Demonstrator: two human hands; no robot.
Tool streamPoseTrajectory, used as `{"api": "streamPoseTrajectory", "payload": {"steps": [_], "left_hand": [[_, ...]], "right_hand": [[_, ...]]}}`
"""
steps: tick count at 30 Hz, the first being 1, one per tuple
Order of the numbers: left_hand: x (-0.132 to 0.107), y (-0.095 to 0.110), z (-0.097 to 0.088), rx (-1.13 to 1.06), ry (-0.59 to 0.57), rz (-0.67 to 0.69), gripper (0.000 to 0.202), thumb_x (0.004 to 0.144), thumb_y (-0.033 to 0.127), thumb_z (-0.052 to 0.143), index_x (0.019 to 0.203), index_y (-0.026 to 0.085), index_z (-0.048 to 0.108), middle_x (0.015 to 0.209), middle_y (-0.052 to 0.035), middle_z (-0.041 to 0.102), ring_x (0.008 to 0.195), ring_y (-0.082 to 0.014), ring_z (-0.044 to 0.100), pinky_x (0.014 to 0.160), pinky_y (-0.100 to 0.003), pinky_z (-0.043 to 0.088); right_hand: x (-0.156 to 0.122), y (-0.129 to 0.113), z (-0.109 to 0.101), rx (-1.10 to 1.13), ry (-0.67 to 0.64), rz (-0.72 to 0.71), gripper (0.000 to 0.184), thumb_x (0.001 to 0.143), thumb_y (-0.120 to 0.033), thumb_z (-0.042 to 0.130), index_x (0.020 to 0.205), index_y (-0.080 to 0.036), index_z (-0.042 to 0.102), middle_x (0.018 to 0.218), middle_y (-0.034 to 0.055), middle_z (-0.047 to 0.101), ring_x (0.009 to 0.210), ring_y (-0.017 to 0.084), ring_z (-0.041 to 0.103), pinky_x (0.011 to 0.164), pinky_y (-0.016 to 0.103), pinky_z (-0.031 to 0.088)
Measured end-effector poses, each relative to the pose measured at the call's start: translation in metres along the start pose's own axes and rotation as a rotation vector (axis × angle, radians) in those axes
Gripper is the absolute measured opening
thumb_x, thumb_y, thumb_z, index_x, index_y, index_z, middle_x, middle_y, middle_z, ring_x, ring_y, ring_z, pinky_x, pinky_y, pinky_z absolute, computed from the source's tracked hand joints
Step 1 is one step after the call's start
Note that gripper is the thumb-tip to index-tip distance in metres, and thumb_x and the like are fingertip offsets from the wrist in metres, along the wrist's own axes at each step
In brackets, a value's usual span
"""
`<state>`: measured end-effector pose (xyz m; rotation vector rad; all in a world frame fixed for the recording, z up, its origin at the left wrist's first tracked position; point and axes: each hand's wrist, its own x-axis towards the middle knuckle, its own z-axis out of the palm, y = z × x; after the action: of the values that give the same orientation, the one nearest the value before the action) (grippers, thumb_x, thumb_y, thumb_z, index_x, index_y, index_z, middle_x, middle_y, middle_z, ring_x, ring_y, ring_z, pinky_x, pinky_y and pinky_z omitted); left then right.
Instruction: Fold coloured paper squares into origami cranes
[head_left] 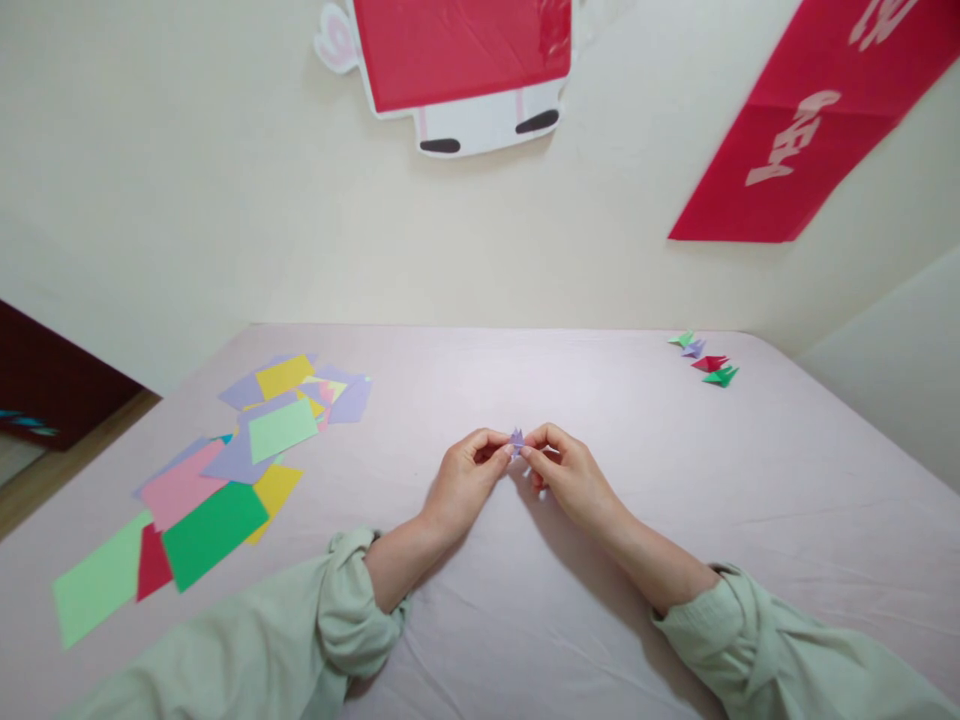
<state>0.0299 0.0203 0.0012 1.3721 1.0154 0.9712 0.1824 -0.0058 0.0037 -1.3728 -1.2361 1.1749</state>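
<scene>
Loose sheets: flat papers overlap on the left part of the bench (517, 620). Outermost is a light green sheet (101, 580), next a red sheet (154, 563) mostly covered, then a pink sheet (184, 483) and a dark green sheet (216, 540). A yellow sheet (285, 377) lies near the back, with a purple sheet (349, 400) toward the right end of the spread.
Left hand: the left hand (461, 490) comes in from a rolled-up green sleeve (247, 640), its thumb and forefinger pinched together on the near side of the small paper.
Purple paper: the small folded purple paper (517, 441) sits between the two hands, about mid-bench, points upward — its separate creases are too small to make out at this size.
Right hand: the right hand (576, 485) mirrors the left, thumb and forefinger clamped on the other side of the same paper, the remaining fingers curled beneath.
Step in hand: by the look of it, fine shaping of a small fold, both hands working together. The next move seems to call for a light, steady pinch, so that the points are not crushed.
Folded pieces: at the far right corner four small ones lie in a slanting row — a light green piece (682, 340), a purple piece (695, 349), a red piece (709, 364) and a dark green piece (722, 377).
</scene>
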Motion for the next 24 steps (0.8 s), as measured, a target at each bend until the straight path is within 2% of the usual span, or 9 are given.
{"api": "streamPoseTrajectory", "payload": {"steps": [6, 8, 11, 13, 18, 24], "left_hand": [[0.0004, -0.0008, 0.0014, -0.061, 0.052, -0.099, 0.024, 0.08, 0.032, 0.065, 0.098, 0.019, 0.058, 0.089, -0.002, 0.067, 0.071, -0.0126, 0.061, 0.066, -0.024, 0.046], [0.0007, -0.0002, 0.0016, -0.07, 0.067, -0.075, 0.019, 0.08, 0.033, 0.065, 0.089, 0.019, 0.055, 0.092, -0.0027, 0.065, 0.073, -0.0128, 0.062, 0.068, -0.025, 0.047], [0.0013, -0.0001, 0.0013, 0.003, 0.071, 0.012, 0.018, 0.082, 0.033, 0.063, 0.075, 0.017, 0.058, 0.102, -0.0055, 0.062, 0.086, -0.0151, 0.061, 0.078, -0.027, 0.048], [0.0019, -0.0012, 0.0011, 0.046, 0.064, 0.039, 0.019, 0.083, 0.033, 0.062, 0.074, 0.017, 0.061, 0.1, -0.0062, 0.061, 0.09, -0.0163, 0.06, 0.08, -0.027, 0.048], [0.0037, -0.0055, 0.0021, 0.022, 0.066, -0.014, 0.02, 0.083, 0.036, 0.063, 0.079, 0.016, 0.061, 0.09, -0.0046, 0.062, 0.077, -0.0146, 0.059, 0.074, -0.028, 0.049], [0.0044, -0.0048, 0.0025, 0.029, 0.074, -0.046, 0.021, 0.082, 0.037, 0.063, 0.081, 0.016, 0.063, 0.085, -0.0047, 0.064, 0.077, -0.0157, 0.059, 0.073, -0.028, 0.048]], "right_hand": [[-0.0011, -0.0006, -0.0015, -0.094, 0.015, -0.071, 0.016, 0.085, -0.035, 0.056, 0.079, -0.021, 0.052, 0.055, -0.0064, 0.051, 0.048, 0.011, 0.05, 0.048, 0.023, 0.038], [-0.0023, -0.0021, -0.0015, -0.142, 0.036, -0.106, 0.015, 0.086, -0.033, 0.055, 0.079, -0.021, 0.052, 0.055, -0.0065, 0.051, 0.048, 0.011, 0.049, 0.049, 0.023, 0.037], [-0.0043, -0.0044, -0.0009, -0.215, 0.054, -0.154, 0.013, 0.088, -0.03, 0.053, 0.08, -0.021, 0.052, 0.057, -0.0055, 0.052, 0.05, 0.011, 0.05, 0.051, 0.023, 0.038], [-0.0054, -0.0054, 0.0001, -0.248, 0.064, -0.184, 0.012, 0.089, -0.029, 0.053, 0.08, -0.021, 0.052, 0.06, -0.0047, 0.053, 0.052, 0.012, 0.051, 0.052, 0.024, 0.039], [-0.0069, -0.0055, 0.0027, -0.264, 0.066, -0.212, 0.012, 0.089, -0.029, 0.053, 0.08, -0.021, 0.053, 0.065, -0.0037, 0.054, 0.054, 0.012, 0.051, 0.052, 0.023, 0.039], [-0.0058, -0.0034, 0.0032, -0.26, 0.061, -0.216, 0.012, 0.089, -0.029, 0.053, 0.08, -0.021, 0.052, 0.066, -0.0037, 0.053, 0.054, 0.011, 0.05, 0.051, 0.023, 0.038]]}}
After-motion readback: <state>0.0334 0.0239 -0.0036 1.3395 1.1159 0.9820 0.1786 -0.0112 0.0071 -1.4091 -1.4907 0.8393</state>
